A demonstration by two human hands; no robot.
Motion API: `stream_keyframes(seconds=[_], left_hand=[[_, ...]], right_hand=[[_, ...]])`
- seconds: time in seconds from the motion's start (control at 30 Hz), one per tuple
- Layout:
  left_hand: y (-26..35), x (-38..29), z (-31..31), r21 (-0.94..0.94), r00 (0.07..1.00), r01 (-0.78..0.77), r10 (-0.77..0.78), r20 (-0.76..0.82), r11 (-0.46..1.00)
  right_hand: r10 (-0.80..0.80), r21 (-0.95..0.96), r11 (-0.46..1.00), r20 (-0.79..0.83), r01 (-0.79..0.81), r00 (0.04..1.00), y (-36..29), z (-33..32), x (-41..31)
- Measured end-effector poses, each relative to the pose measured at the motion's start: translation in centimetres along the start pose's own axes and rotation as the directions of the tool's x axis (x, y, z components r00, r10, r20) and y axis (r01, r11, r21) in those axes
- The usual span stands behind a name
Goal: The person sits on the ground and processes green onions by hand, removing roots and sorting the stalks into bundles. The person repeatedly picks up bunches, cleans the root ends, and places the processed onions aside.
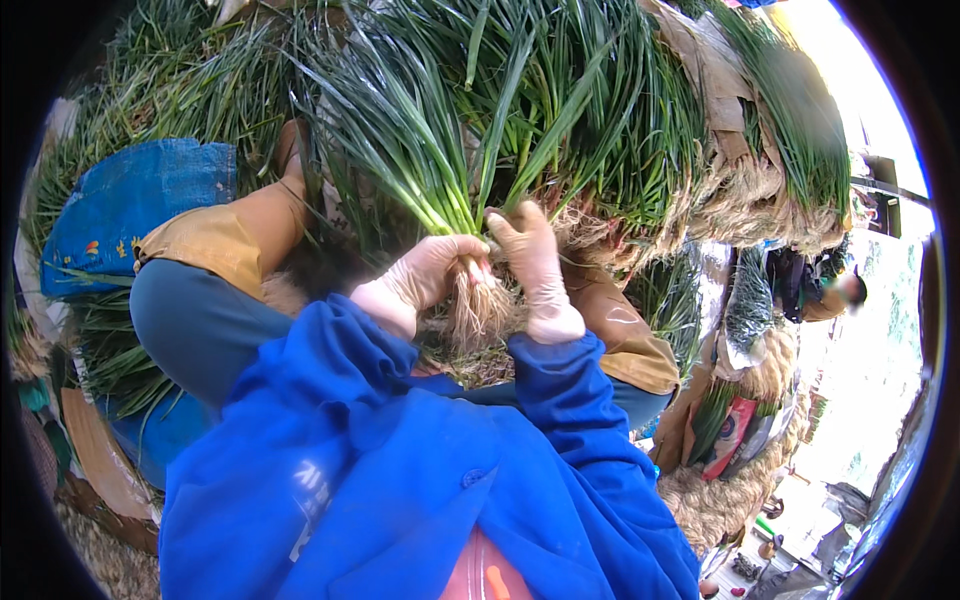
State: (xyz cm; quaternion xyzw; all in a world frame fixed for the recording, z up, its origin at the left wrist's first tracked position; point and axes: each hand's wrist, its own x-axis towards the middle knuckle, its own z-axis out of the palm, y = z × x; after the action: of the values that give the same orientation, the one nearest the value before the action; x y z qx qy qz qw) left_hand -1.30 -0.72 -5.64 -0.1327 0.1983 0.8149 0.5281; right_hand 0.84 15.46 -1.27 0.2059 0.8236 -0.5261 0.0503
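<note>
My left hand (424,276), in a thin pale glove, is closed around the lower stalks of a bunch of spring onions (442,187). Their long green leaves fan up and away from me, while the pale stringy roots (480,307) hang below my fist. Close beside it, my right hand (527,259) is gloved too, its thumb and fingers curled in against spring onion stalks at the bunch's right side. The fingertips partly hide where those stalks enter the grip. Both hands are above my lap, between my bent knees.
Heaped spring onions (615,127) lie beyond my hands, roots towards me. More leaves (187,90) spread at the upper left, near a blue printed sack (142,210). Brown covers (202,240) wrap my lower legs. Another person (825,296) is at the far right, near wrapped bundles (750,307).
</note>
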Motion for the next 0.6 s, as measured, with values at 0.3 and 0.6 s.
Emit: stream_keyframes(seconds=[0.3,0.6], left_hand=[[-0.3,-0.4,0.2,-0.179,0.996,0.011,0.006,0.094,0.984],[0.8,-0.8,0.5,-0.176,0.981,-0.028,0.061,0.185,0.984]], right_hand=[[0.312,0.514,0.813,0.010,-0.273,0.950,2.5,0.7,-1.7],[-0.054,-0.329,0.942,-0.338,-0.064,0.940,9.8,-3.1,-0.1]])
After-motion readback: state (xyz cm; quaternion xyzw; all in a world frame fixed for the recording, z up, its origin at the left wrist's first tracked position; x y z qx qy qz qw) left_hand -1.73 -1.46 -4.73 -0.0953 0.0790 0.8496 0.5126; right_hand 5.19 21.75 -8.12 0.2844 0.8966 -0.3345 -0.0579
